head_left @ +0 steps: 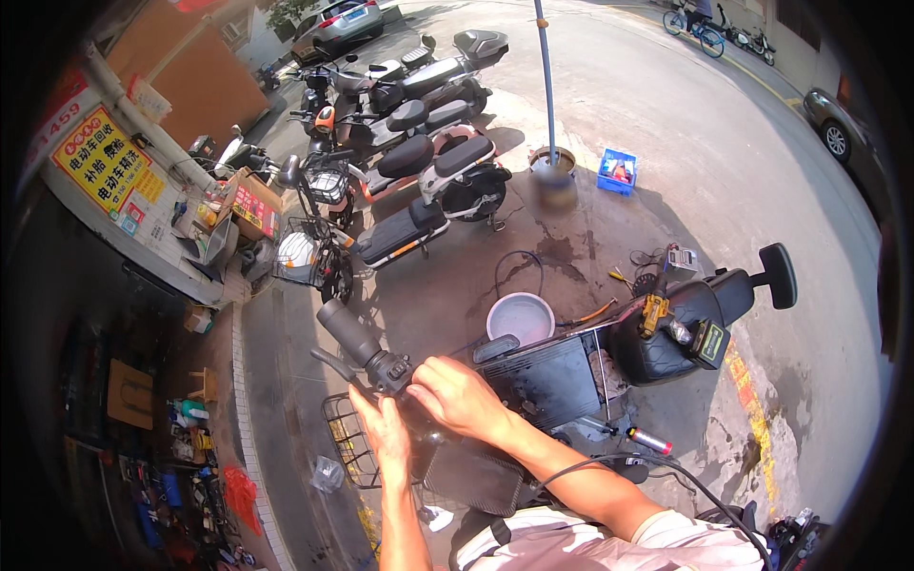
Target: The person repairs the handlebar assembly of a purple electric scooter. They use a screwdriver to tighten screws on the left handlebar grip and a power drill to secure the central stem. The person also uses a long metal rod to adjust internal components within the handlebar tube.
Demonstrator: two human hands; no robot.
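A scooter handlebar with a black grip (343, 333), switch housing (388, 371) and brake lever (333, 366) is in front of me. My left hand (386, 438) is raised to the underside beside the lever, fingers closed round a part I cannot make out. My right hand (447, 390) has curled fingers at the right side of the housing; what they hold is hidden. Below are a wire basket (338, 423) and the black footboard (538, 376). On the seat (628, 347) lie a yellow power tool (654, 309) and a dark boxy item (707, 347).
Parked scooters (400, 228) stand behind, with a white basin (520, 314), a blue crate (617, 171) and a pole (547, 95). Cables and tools lie on the ground at right. A cluttered shop doorway (162, 409) is at left; cars and a cyclist (700, 14) are on the street.
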